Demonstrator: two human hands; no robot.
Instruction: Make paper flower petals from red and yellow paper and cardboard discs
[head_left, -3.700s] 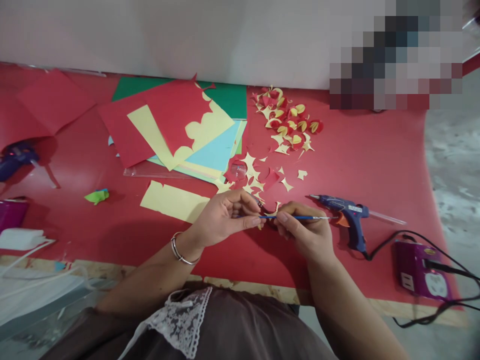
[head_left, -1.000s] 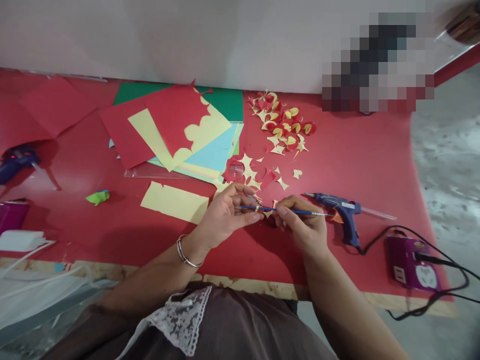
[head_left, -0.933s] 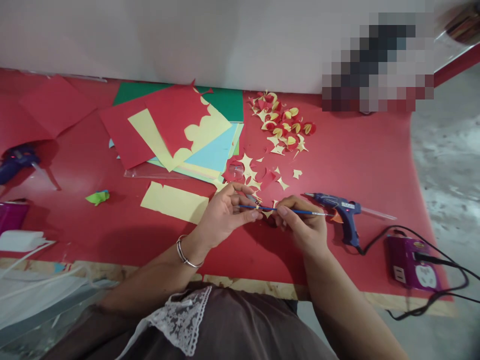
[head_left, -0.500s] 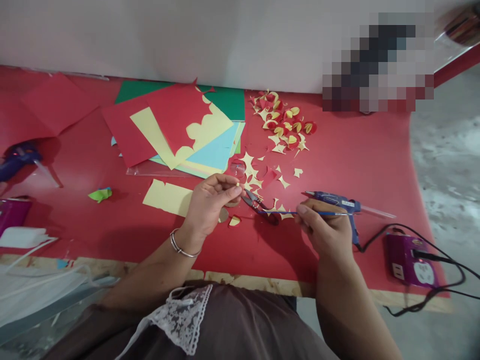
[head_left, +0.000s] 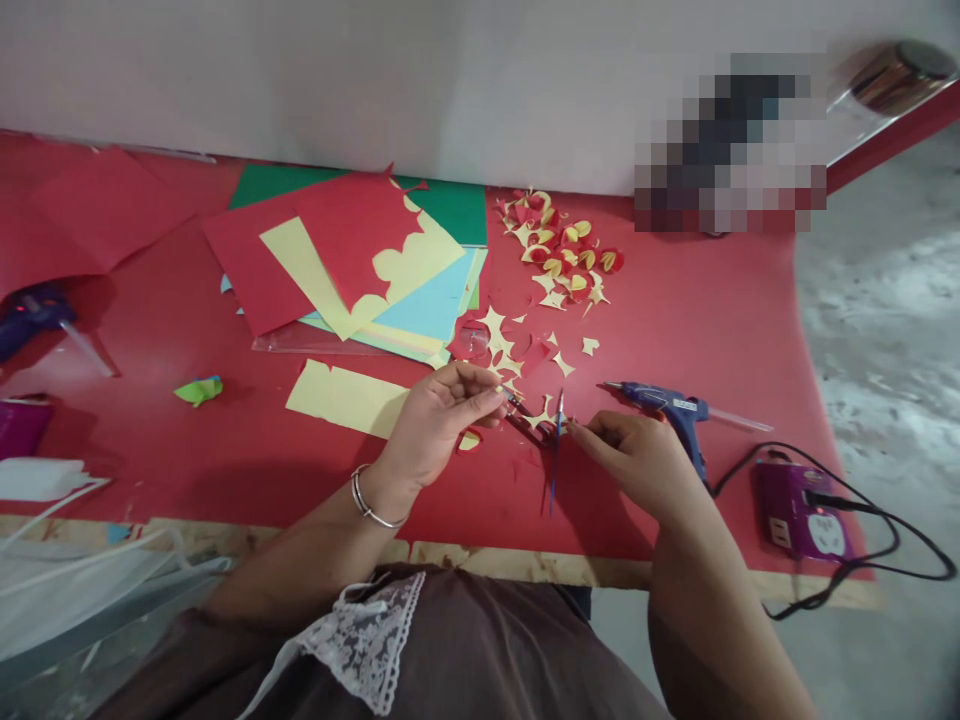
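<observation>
My left hand [head_left: 446,415] is closed in a pinch on a small pale yellow piece [head_left: 499,390], mostly hidden by the fingertips. Thumb and index finger of my right hand [head_left: 630,450] are pressed together; what they hold, if anything, is too small to name. Just left of those fingertips is a thin blue brush [head_left: 556,450], its tip toward the wall, with a narrow gap between. Dark scissors [head_left: 529,422] lie between the hands, partly under yellow paper scraps [head_left: 541,412]. A small red and yellow petal piece [head_left: 469,441] rests beside my left hand.
Coloured paper sheets [head_left: 352,240] are stacked at the back left, near a yellow strip [head_left: 345,398]. Folded red and yellow petals [head_left: 577,255] lie at the back. A blue glue gun [head_left: 675,405] and a purple power box [head_left: 799,510] with black cables are at the right.
The brush has turned from lying across my right hand to pointing away from me, beside the fingertips. My right hand has shifted slightly. My left hand has moved a little right with the yellow piece.
</observation>
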